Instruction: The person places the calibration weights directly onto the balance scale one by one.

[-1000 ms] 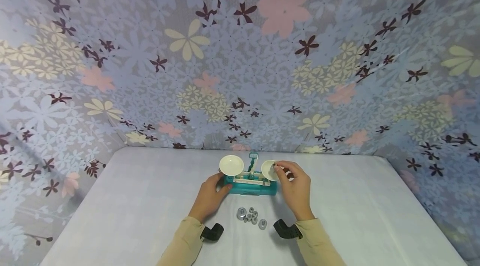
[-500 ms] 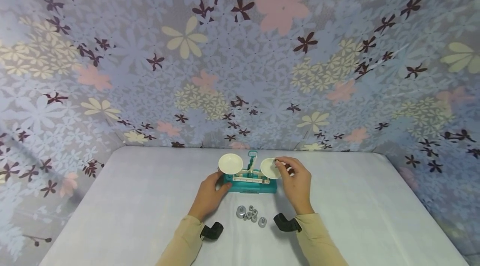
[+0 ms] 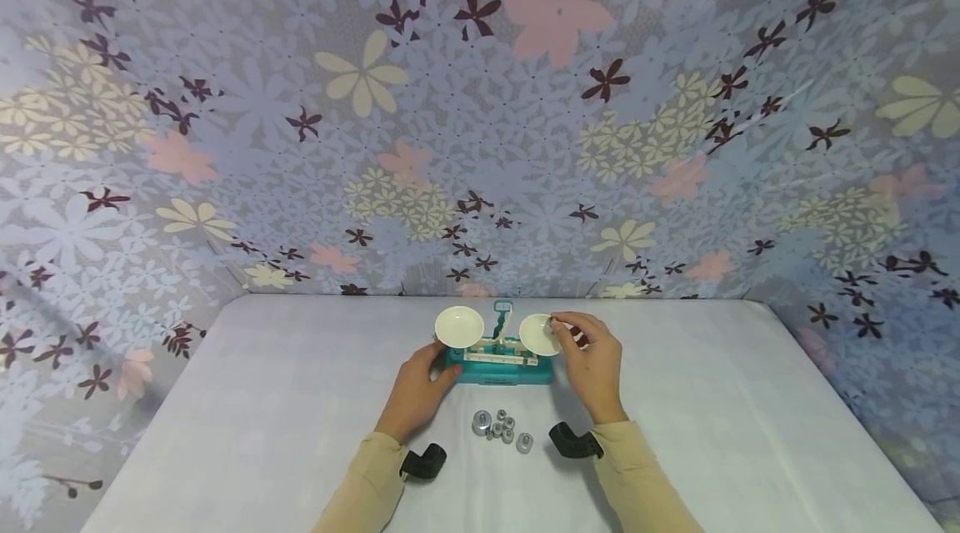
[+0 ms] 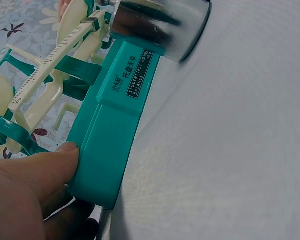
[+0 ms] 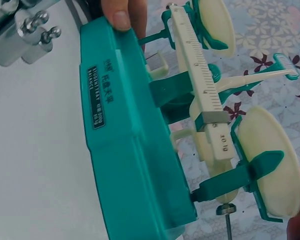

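Note:
A teal tray balance (image 3: 495,374) with a left pan (image 3: 459,328) and a right pan (image 3: 536,336), both cream, stands on the table. My left hand (image 3: 415,389) grips the left end of its base, with the thumb (image 4: 62,162) on the front. My right hand (image 3: 596,368) is at the far right edge of the right pan. Its thumb and index finger pinch a small grey weight, mostly hidden by the fingertips. In the right wrist view only a bit of those fingers shows behind the pan (image 5: 270,165). Several metal weights (image 3: 482,423) stand in front of the balance.
One weight (image 3: 524,442) stands a little right of the cluster. Black wrist mounts (image 3: 424,462) jut inward from both sleeves. A white cloth covers the table (image 3: 300,399), and a flowered curtain (image 3: 480,141) rises behind it.
My right hand has shifted from over the right pan's inside to its far right edge, fingers still pinched. My left hand keeps its grip on the base.

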A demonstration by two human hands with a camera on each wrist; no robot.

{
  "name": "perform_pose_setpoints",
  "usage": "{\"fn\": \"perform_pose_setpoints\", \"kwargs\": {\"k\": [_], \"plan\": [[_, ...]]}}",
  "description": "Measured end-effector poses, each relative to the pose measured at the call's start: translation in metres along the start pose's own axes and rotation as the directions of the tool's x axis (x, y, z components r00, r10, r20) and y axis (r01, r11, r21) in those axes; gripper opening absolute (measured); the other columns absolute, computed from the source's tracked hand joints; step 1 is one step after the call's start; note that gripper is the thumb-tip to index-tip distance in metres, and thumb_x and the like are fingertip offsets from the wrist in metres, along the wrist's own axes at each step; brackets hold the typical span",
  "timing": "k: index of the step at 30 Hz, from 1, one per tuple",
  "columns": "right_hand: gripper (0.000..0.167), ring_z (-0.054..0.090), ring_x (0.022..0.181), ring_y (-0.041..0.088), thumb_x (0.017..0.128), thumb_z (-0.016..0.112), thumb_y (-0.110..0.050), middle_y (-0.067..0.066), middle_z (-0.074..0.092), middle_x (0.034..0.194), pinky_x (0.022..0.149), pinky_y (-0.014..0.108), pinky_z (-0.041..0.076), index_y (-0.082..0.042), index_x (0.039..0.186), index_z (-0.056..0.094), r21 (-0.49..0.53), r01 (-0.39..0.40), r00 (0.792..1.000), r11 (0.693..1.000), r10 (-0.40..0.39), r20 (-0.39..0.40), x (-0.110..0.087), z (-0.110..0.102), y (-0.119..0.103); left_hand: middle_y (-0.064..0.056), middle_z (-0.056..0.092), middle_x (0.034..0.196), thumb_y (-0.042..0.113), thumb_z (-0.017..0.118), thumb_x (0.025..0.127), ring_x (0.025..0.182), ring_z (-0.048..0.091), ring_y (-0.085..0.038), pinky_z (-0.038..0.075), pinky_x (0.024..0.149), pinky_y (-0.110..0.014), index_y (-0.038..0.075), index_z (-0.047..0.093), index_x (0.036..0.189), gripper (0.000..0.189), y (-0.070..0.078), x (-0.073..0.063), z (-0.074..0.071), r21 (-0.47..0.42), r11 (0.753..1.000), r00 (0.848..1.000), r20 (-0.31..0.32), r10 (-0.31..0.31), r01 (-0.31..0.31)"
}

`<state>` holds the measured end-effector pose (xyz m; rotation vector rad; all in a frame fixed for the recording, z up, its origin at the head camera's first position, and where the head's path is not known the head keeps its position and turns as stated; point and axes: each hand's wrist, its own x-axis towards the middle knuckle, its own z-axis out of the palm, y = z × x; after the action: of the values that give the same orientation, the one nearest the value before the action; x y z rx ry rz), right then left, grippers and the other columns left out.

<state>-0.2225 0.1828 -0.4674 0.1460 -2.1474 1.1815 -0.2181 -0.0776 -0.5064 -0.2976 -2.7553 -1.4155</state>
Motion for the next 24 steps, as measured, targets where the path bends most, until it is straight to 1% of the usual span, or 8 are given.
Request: {"fn": "perform_pose_setpoints", "kwargs": {"k": [2, 4, 7, 17, 20, 21, 24], "plan": [[0.011, 0.058, 0.078, 0.016, 0.09, 0.076, -0.009, 0.007, 0.075, 0.097, 0.062, 0.02, 0.047, -0.005, 0.099, 0.078, 0.0, 0.006, 1.0, 1.0, -0.006, -0.003, 0.0001, 0.0006, 0.0015, -0.024, 0.051, 0.145, 0.029, 0.065, 0.099, 0.137, 0.046, -0.04, 0.036, 0.116, -0.054, -0.003, 0.05, 0.144, 0.057, 0.0, 0.0004, 0.0002, 0.003, 1.0, 1.0, -0.001, -0.006, 0.006], [0.01, 0.058, 0.078, 0.018, 0.089, 0.077, -0.009, 0.007, 0.075, 0.097, 0.062, 0.023, 0.048, -0.005, 0.099, 0.079, -0.007, 0.011, 1.0, 1.0, -0.011, -0.008, -0.0001, 0.0015, 0.003, -0.025, 0.052, 0.144, 0.028, 0.065, 0.099, 0.136, 0.046, -0.041, 0.036, 0.115, -0.055, -0.004, 0.05, 0.143, 0.057, -0.0003, 0.0007, 0.0003, 0.008, 1.0, 1.0, -0.003, 0.0, 0.0], [0.01, 0.059, 0.078, 0.02, 0.089, 0.077, -0.008, 0.008, 0.075, 0.097, 0.062, 0.024, 0.048, -0.005, 0.099, 0.079, -0.01, 0.011, 1.0, 1.0, -0.011, -0.011, -0.0003, 0.0021, 0.0039, -0.025, 0.052, 0.144, 0.028, 0.066, 0.098, 0.136, 0.047, -0.041, 0.037, 0.115, -0.055, -0.005, 0.051, 0.142, 0.056, -0.0003, 0.001, 0.0004, 0.009, 1.0, 1.0, -0.006, 0.001, -0.001], [0.013, 0.058, 0.076, 0.02, 0.09, 0.077, -0.009, 0.008, 0.075, 0.096, 0.062, 0.028, 0.049, -0.004, 0.102, 0.079, 0.001, -0.018, 1.0, 1.0, 0.018, -0.002, -0.0012, 0.0051, 0.0033, -0.026, 0.052, 0.143, 0.027, 0.066, 0.098, 0.135, 0.047, -0.042, 0.038, 0.114, -0.056, -0.005, 0.051, 0.142, 0.056, -0.0016, -0.0012, -0.0009, 0.009, 1.0, 1.0, -0.011, 0.016, -0.016], [0.014, 0.059, 0.077, 0.02, 0.089, 0.077, -0.009, 0.007, 0.075, 0.097, 0.062, 0.027, 0.049, -0.005, 0.103, 0.079, -0.002, -0.022, 1.0, 1.0, 0.022, -0.002, -0.0015, 0.005, 0.0033, -0.025, 0.052, 0.144, 0.026, 0.066, 0.098, 0.136, 0.047, -0.041, 0.037, 0.115, -0.055, -0.004, 0.051, 0.143, 0.056, -0.0008, -0.0006, -0.0013, 0.012, 1.0, 1.0, -0.008, 0.014, -0.014], [0.015, 0.059, 0.078, 0.02, 0.089, 0.077, -0.009, 0.007, 0.075, 0.097, 0.063, 0.026, 0.049, -0.005, 0.103, 0.079, -0.004, -0.022, 1.0, 1.0, 0.022, -0.004, -0.0015, 0.0049, 0.0034, -0.025, 0.052, 0.143, 0.026, 0.066, 0.098, 0.135, 0.047, -0.042, 0.038, 0.114, -0.055, -0.005, 0.051, 0.142, 0.056, -0.0006, -0.0003, -0.0014, 0.016, 1.0, 1.0, -0.008, 0.022, -0.022], [0.015, 0.059, 0.079, 0.02, 0.089, 0.077, -0.008, 0.007, 0.075, 0.098, 0.063, 0.024, 0.048, -0.005, 0.104, 0.079, -0.009, -0.025, 1.0, 1.0, 0.025, -0.004, -0.0015, 0.0042, 0.0032, -0.024, 0.052, 0.145, 0.026, 0.066, 0.098, 0.136, 0.046, -0.04, 0.037, 0.115, -0.054, -0.003, 0.051, 0.143, 0.056, 0.0, 0.0005, -0.0012, 0.017, 1.0, 1.0, -0.002, 0.01, -0.01]]}}
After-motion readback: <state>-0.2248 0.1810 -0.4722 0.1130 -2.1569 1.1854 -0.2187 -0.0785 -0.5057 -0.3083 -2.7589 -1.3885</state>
